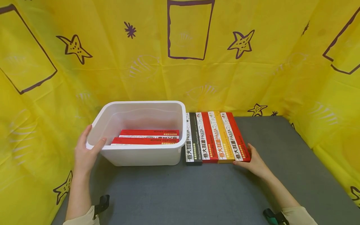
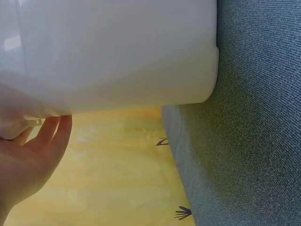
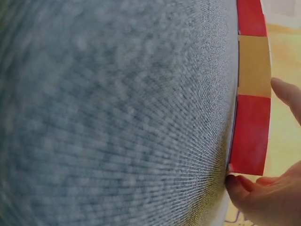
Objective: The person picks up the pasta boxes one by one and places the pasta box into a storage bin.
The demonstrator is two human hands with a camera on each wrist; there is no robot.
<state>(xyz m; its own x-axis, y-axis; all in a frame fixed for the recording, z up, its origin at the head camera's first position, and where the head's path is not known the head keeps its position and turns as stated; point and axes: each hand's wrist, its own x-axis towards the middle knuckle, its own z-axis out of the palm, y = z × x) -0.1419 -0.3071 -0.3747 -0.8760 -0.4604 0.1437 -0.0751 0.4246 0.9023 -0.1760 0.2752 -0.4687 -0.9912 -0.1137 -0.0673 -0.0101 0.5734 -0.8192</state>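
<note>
A white plastic bin (image 1: 140, 156) stands on the grey surface, with two red tomato sauce pasta boxes (image 1: 149, 132) visible inside. My left hand (image 1: 87, 151) grips the rim at its left front corner, and the left wrist view shows fingers (image 2: 59, 136) against the outer wall. To the bin's right, several pasta boxes lie flat side by side: a black one (image 1: 194, 137), a red one (image 1: 208, 137), a yellow one (image 1: 222, 137) and a red one (image 1: 237, 137) at the right end. My right hand (image 1: 254, 162) holds that last red box by its near right corner.
Grey cloth (image 1: 174, 193) covers the surface in front of the bin and to the right of the boxes. A yellow patterned curtain (image 1: 152, 78) hangs close behind them and along both sides.
</note>
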